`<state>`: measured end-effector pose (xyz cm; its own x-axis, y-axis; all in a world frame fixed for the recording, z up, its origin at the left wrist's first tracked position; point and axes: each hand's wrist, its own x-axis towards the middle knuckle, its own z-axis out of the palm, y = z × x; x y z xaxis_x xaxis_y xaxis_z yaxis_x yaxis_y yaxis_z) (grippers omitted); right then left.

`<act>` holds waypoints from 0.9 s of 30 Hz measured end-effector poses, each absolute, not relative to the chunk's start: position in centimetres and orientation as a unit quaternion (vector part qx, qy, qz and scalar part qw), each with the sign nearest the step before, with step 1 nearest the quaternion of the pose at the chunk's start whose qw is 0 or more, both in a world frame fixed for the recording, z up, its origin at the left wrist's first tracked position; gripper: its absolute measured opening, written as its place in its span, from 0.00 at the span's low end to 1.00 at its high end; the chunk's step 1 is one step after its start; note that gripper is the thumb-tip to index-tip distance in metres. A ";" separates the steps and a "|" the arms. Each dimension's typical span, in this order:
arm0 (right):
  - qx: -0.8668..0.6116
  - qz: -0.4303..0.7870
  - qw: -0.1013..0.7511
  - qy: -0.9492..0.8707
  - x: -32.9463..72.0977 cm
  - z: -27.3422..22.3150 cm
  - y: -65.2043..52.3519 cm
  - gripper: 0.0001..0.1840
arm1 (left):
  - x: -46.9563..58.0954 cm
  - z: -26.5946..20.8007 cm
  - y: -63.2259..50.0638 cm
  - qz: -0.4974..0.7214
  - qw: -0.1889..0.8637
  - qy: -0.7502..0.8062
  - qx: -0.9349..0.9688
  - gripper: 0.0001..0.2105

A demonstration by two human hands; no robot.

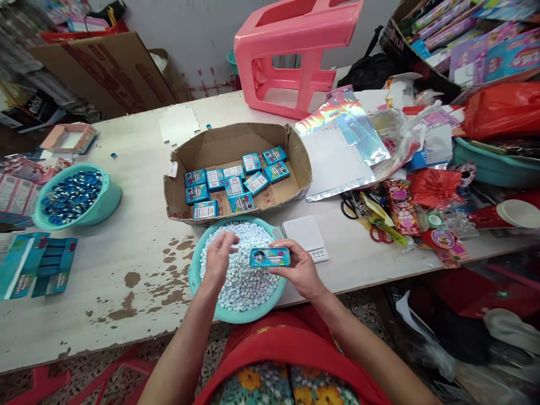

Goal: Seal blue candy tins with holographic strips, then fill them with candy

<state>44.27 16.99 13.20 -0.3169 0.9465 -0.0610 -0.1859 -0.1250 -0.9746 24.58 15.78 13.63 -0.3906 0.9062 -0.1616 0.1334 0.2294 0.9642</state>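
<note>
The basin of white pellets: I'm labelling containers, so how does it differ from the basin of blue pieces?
The pellet basin holds small white pellets; the left basin holds shiny blue and silver pieces. The pellet basin sits at the near edge of the table, the left basin farther back. The left hand is over the pellet basin; no hand is at the left basin. Both are turquoise and well filled.
</note>
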 end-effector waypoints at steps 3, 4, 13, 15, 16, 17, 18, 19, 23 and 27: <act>-0.429 0.608 0.473 -0.471 47.8 11.9 18.2 0.23 | 23.5 12.8 15.3 0.273 0.288 0.723 0.565 0.10; -0.455 0.588 0.480 -0.465 49.1 11.1 18.8 0.23 | 23.2 12.8 15.8 0.243 0.241 0.728 0.594 0.10; -0.559 0.480 0.476 -0.480 54.7 1.9 24.1 0.25 | 20.1 9.6 34.3 -0.080 0.181 0.704 0.682 0.26; -0.559 0.498 0.461 -0.476 55.1 1.3 24.4 0.26 | 20.2 7.8 37.0 -0.140 0.221 0.689 0.676 0.31; -0.559 0.507 0.453 -0.475 55.4 1.2 24.4 0.28 | 20.2 7.1 37.6 -0.153 0.224 0.688 0.674 0.32; -0.560 0.511 0.446 -0.477 55.8 1.2 24.4 0.31 | 20.3 6.4 38.0 -0.157 0.215 0.692 0.671 0.33; -0.564 0.508 0.440 -0.480 56.2 1.3 24.3 0.34 | 20.3 6.0 38.0 -0.162 0.202 0.700 0.666 0.33; -0.572 0.497 0.437 -0.484 56.7 1.6 24.1 0.37 | 20.3 5.6 37.9 -0.163 0.194 0.706 0.661 0.33; -0.615 0.427 0.481 -0.456 58.5 3.7 22.5 0.33 | 20.3 5.6 36.9 -0.147 0.223 0.697 0.665 0.28; -0.649 0.370 0.518 -0.416 57.9 6.9 19.1 0.22 | 20.3 9.1 34.6 -0.017 0.163 0.750 0.641 0.22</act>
